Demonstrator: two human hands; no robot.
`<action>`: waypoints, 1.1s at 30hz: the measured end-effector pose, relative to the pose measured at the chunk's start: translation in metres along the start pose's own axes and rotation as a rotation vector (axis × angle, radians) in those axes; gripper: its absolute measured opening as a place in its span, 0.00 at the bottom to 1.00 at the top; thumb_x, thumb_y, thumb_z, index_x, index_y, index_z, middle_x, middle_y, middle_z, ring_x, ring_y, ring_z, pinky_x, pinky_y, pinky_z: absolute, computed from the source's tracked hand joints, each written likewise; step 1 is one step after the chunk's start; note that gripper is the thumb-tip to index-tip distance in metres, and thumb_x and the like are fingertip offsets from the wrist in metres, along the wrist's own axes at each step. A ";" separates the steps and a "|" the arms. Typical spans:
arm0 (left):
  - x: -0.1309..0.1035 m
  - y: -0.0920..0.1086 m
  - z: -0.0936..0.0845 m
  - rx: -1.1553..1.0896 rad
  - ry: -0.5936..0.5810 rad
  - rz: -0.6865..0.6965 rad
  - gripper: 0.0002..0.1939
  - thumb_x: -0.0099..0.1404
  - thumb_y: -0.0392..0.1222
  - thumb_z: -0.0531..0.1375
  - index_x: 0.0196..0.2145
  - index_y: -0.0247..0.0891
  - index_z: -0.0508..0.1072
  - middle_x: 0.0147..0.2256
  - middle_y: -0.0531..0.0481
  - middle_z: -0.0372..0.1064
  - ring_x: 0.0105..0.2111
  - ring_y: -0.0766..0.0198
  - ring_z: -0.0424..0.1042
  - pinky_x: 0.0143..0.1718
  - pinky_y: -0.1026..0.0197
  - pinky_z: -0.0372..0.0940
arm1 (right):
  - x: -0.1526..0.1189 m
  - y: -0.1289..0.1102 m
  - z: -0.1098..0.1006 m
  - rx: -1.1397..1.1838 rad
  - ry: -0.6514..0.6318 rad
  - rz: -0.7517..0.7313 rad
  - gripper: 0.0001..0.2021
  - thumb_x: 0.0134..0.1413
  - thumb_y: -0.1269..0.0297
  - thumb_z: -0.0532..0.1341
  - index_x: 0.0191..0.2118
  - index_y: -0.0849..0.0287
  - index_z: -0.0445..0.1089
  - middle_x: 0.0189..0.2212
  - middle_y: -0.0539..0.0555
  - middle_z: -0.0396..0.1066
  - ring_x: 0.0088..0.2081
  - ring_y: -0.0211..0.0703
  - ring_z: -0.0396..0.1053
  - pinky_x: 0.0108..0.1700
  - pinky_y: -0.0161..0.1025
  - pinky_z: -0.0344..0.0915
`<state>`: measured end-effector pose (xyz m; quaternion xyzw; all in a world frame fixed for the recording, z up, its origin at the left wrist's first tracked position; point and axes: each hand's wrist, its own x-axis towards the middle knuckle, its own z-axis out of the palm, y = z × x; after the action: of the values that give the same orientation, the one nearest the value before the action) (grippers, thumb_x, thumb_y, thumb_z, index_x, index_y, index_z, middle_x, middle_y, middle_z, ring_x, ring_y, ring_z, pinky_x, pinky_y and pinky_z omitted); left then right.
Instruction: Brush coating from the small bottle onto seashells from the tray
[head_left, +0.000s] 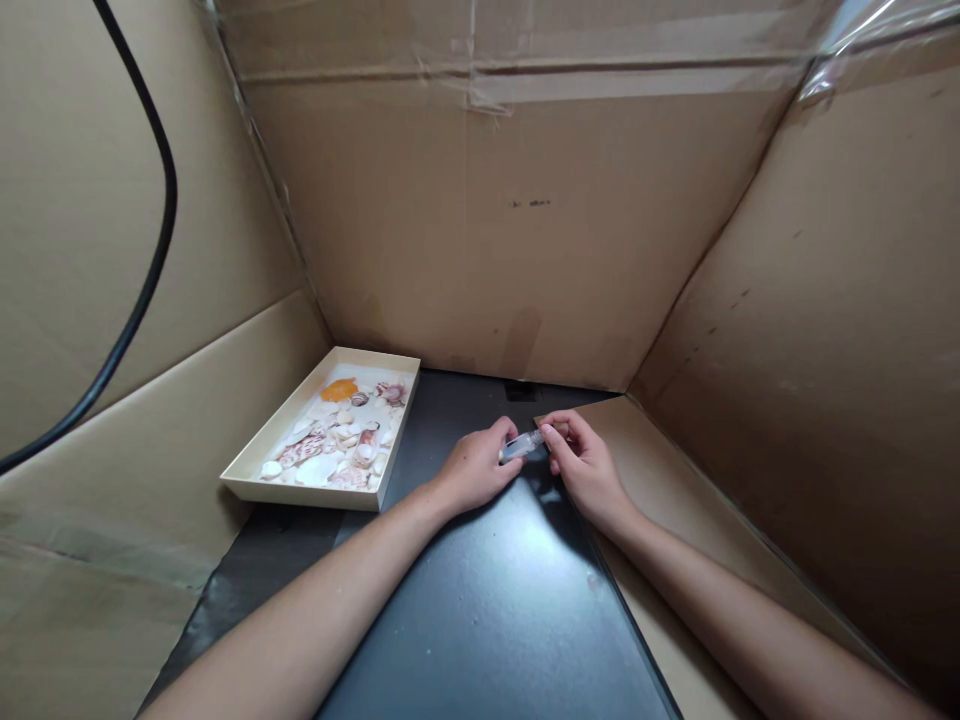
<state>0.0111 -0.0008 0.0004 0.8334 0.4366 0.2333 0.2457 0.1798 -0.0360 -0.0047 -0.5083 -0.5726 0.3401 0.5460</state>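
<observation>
Above the dark table, my left hand (480,465) grips the body of a small clear bottle (521,446) between thumb and fingers. The bottle lies tilted, its narrower end pointing right. My right hand (581,460) is closed in a pinch at that narrow end. Whether a separate cap sits between the right fingertips is too small to tell. Both hands are close together, the left one partly covering the bottle.
On the left stands a shallow cream tray (304,496) with several seashells and an orange piece (340,390). Cardboard walls (450,250) enclose the dark table (480,620). A cardboard sheet (652,470) lies on the right, and a black cable (169,200) hangs at left.
</observation>
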 end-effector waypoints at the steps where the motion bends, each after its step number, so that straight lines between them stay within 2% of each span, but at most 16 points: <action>1: 0.000 0.000 0.000 0.001 0.001 -0.003 0.09 0.61 0.45 0.57 0.39 0.41 0.65 0.28 0.54 0.68 0.27 0.64 0.65 0.28 0.64 0.52 | 0.000 0.000 0.000 0.024 -0.005 0.020 0.14 0.57 0.51 0.59 0.38 0.57 0.67 0.23 0.46 0.61 0.21 0.35 0.59 0.24 0.34 0.55; 5: 0.000 0.000 0.000 0.010 0.007 -0.013 0.09 0.61 0.45 0.57 0.39 0.41 0.66 0.29 0.53 0.69 0.28 0.64 0.66 0.28 0.64 0.53 | 0.001 0.000 0.000 0.080 -0.007 0.076 0.16 0.56 0.48 0.59 0.39 0.57 0.67 0.23 0.46 0.63 0.21 0.36 0.59 0.23 0.34 0.54; 12: -0.001 0.000 0.000 0.015 0.013 -0.016 0.09 0.61 0.45 0.57 0.39 0.42 0.66 0.28 0.53 0.68 0.27 0.64 0.65 0.28 0.64 0.52 | 0.002 0.000 0.000 0.053 -0.006 0.058 0.16 0.58 0.49 0.57 0.39 0.58 0.67 0.20 0.45 0.59 0.21 0.36 0.57 0.23 0.34 0.53; 18: -0.001 0.002 -0.001 -0.010 0.022 -0.001 0.08 0.61 0.42 0.57 0.39 0.42 0.66 0.28 0.54 0.68 0.26 0.65 0.64 0.27 0.65 0.51 | 0.003 0.003 0.000 0.022 0.016 0.042 0.16 0.57 0.48 0.58 0.33 0.58 0.66 0.20 0.45 0.58 0.21 0.35 0.55 0.23 0.34 0.51; 26: -0.001 0.004 -0.002 -0.006 0.046 0.017 0.08 0.60 0.40 0.56 0.39 0.41 0.66 0.30 0.53 0.69 0.28 0.65 0.66 0.29 0.65 0.53 | 0.003 0.000 -0.001 0.000 0.031 0.035 0.17 0.56 0.47 0.59 0.30 0.58 0.66 0.19 0.46 0.59 0.22 0.36 0.55 0.24 0.34 0.52; 33: -0.001 0.002 -0.001 -0.002 0.047 0.013 0.08 0.61 0.41 0.57 0.39 0.41 0.67 0.30 0.53 0.70 0.28 0.65 0.66 0.29 0.64 0.54 | 0.003 -0.001 -0.001 0.077 0.024 0.094 0.20 0.53 0.44 0.60 0.28 0.57 0.63 0.16 0.44 0.58 0.19 0.36 0.55 0.22 0.34 0.52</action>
<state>0.0112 -0.0027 0.0027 0.8303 0.4366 0.2549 0.2346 0.1809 -0.0331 -0.0031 -0.5175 -0.5279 0.3810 0.5553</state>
